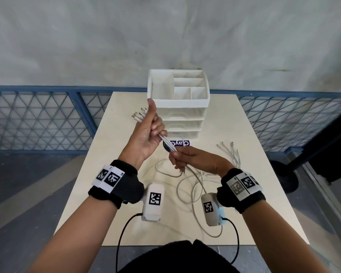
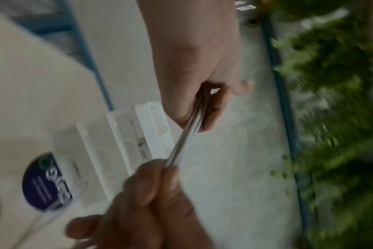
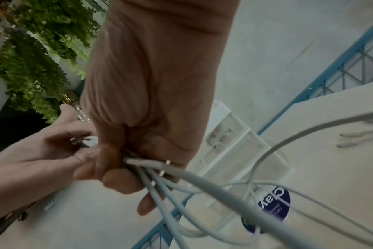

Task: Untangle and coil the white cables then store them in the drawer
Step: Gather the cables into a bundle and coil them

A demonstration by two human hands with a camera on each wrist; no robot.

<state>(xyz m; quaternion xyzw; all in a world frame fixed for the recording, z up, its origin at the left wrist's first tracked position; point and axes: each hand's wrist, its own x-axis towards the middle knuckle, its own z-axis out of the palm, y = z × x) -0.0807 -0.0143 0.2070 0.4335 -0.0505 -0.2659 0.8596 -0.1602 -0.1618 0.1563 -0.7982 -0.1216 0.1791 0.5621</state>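
Note:
A bundle of white cables runs taut between my two hands above the table. My left hand grips the bundle near its metal plugs, which stick out past the raised thumb. My right hand grips the same bundle lower down, and the slack hangs in loops onto the table. In the left wrist view the cables pass from the left hand to the right hand. In the right wrist view the right hand clenches several strands. The white drawer unit stands behind, drawers shut.
The unit's top tray has open compartments. A purple sticker lies in front of it. More loose white cable ends lie on the table's right side. A blue mesh fence runs behind the table, and a black stand is at its right.

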